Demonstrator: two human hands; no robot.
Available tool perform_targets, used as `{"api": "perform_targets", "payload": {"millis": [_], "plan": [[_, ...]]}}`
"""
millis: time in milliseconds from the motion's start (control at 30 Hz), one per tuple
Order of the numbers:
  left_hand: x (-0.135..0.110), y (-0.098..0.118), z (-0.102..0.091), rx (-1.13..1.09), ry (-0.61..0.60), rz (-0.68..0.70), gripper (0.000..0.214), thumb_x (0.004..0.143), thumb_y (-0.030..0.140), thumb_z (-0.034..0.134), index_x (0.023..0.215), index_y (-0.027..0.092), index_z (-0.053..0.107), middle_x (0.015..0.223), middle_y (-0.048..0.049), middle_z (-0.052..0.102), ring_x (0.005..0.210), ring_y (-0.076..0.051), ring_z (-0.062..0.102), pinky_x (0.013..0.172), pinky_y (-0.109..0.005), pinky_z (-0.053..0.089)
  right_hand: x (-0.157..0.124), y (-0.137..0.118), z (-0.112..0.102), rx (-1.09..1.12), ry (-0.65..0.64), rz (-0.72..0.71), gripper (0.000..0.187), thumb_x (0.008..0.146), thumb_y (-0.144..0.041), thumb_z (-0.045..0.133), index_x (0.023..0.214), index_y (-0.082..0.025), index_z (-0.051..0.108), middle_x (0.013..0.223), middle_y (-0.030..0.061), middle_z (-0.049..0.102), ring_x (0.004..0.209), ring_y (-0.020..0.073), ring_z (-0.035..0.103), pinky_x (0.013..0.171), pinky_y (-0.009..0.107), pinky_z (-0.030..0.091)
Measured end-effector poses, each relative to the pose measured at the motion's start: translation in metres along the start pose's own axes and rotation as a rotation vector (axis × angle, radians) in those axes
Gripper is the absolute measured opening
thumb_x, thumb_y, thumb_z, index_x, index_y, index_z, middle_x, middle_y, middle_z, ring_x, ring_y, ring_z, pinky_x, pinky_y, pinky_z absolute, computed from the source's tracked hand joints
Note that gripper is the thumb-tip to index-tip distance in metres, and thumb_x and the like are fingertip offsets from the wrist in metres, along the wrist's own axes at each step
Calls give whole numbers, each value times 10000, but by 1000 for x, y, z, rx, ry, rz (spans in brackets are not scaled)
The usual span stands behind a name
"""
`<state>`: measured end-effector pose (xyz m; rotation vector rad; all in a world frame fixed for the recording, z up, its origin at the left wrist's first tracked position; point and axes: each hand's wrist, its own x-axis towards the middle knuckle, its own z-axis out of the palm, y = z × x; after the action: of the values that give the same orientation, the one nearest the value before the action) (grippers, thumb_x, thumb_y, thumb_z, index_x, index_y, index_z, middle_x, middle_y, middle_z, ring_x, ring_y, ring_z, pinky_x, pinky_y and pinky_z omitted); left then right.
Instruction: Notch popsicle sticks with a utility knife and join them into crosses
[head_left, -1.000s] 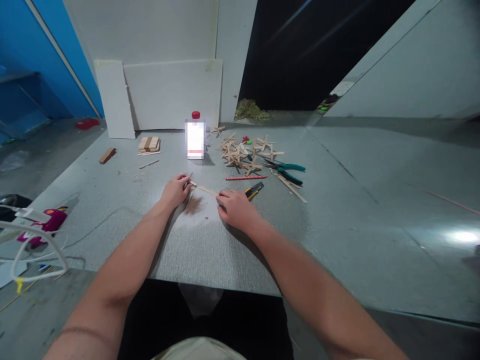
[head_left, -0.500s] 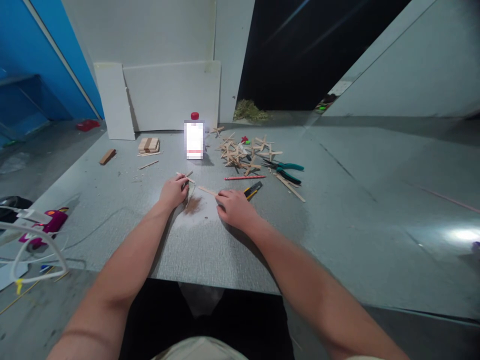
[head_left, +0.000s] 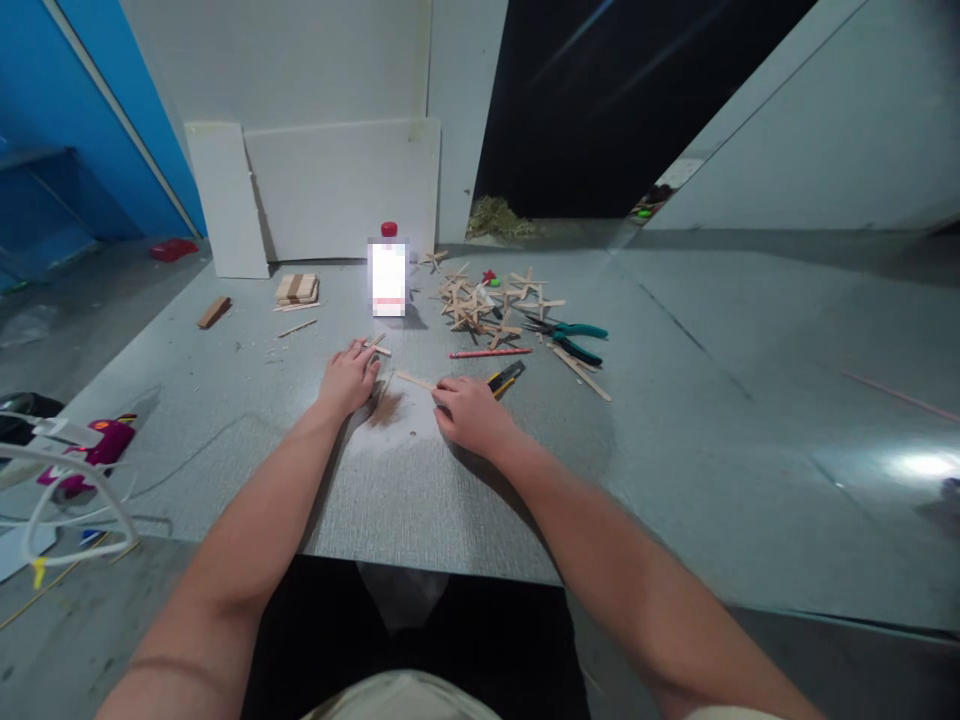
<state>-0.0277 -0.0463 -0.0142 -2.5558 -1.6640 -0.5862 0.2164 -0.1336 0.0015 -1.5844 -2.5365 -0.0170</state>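
My left hand [head_left: 346,378] lies on the grey table [head_left: 247,400] with its fingers stretched out. Its fingertips touch a small cross of wooden sticks [head_left: 377,346]. My right hand [head_left: 469,412] rests to the right with curled fingers, pinching the near end of a flat wooden stick [head_left: 414,380] that points left toward my left hand. A brown stain [head_left: 388,408] marks the table between the two hands.
Behind the hands stand a red-capped bottle [head_left: 388,278], a pile of stick crosses [head_left: 484,300], teal pliers [head_left: 574,338], a red pencil [head_left: 491,353] and a yellow-black knife [head_left: 508,377]. A stick stack [head_left: 298,288] and wood block [head_left: 214,311] lie at back left. A magenta glue gun [head_left: 82,450] sits at the left.
My left hand has pulled its sticks away from the right hand's stick, moved them slightly farther back, and stretched its fingers out. The right hand has barely moved.
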Motion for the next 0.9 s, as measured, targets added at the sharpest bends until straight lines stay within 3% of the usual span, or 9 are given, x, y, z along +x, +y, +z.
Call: {"api": "perform_targets", "payload": {"millis": [400,733,900], "plan": [[1,2,2,1,-33,1,380,980,374,613,1308,184,578,1359,-112,575,1184,-257,603,1000,-492,532,1,-1,2,53,9,-10,334,980,-367,633,1254,-178,609,1275,94,631,1086,235,653,918,455,572],[1,3,-1,-93,20,25,389,976,371,621,1310,178,576,1369,-114,569,1203,-266,595,1012,-506,522,3,2,6,126,30,-18,338,979,-366,634,1257,-177,607,1271,93,632,1081,235,655,913,453,574],[-1,6,-8,-187,53,22,330,984,369,608,1254,178,606,1302,-103,608,1130,-234,626,967,-459,551,5,6,9,214,51,-48,325,983,-362,630,1250,-177,610,1258,90,638,1061,226,661,900,441,581]]}}
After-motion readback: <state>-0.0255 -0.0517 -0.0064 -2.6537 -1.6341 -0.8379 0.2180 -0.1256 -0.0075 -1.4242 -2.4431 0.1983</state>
